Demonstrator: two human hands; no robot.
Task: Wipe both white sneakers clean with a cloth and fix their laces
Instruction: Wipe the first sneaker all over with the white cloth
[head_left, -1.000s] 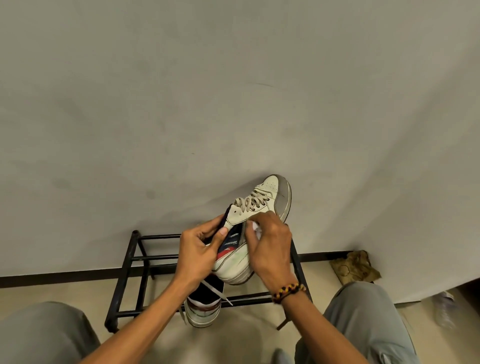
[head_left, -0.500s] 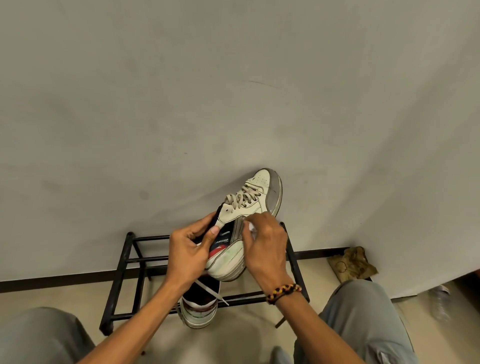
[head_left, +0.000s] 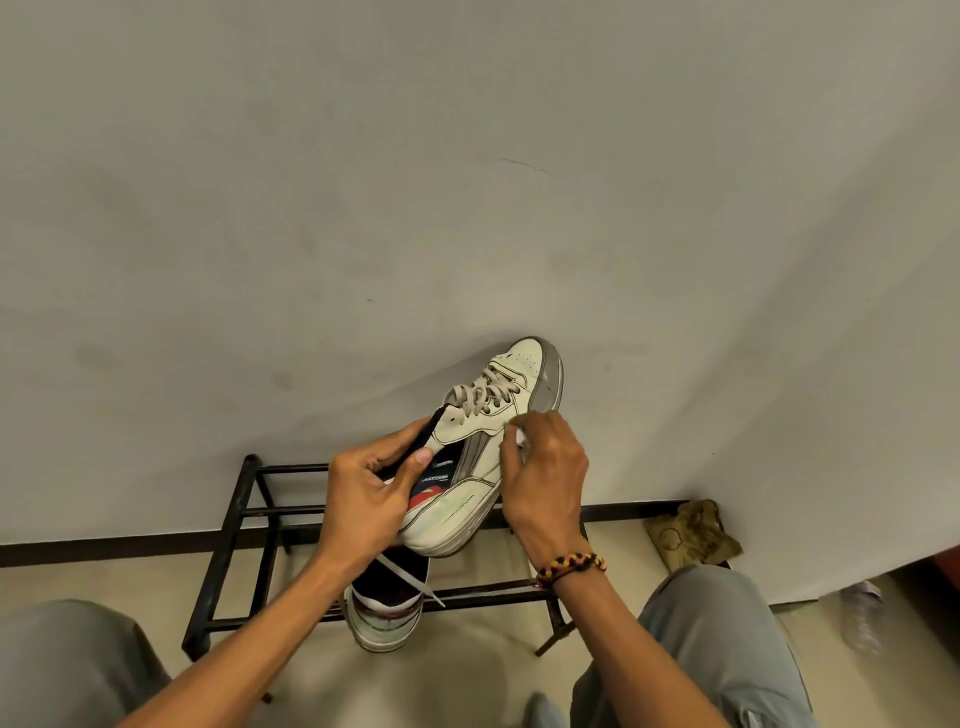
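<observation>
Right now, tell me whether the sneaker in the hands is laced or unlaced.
Laced. The held sneaker shows laces crisscrossing its eyelets up the front. Whether the ends are tied cannot be told.

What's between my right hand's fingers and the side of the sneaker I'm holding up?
In the head view, a small white cloth shows under the right hand, pressed against the side of the raised sneaker.

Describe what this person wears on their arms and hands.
Both forearms are bare, with no sleeves or gloves in view. The right hand has a braided bracelet at its wrist, in black, red and yellow. The left hand and its wrist carry nothing.
</observation>
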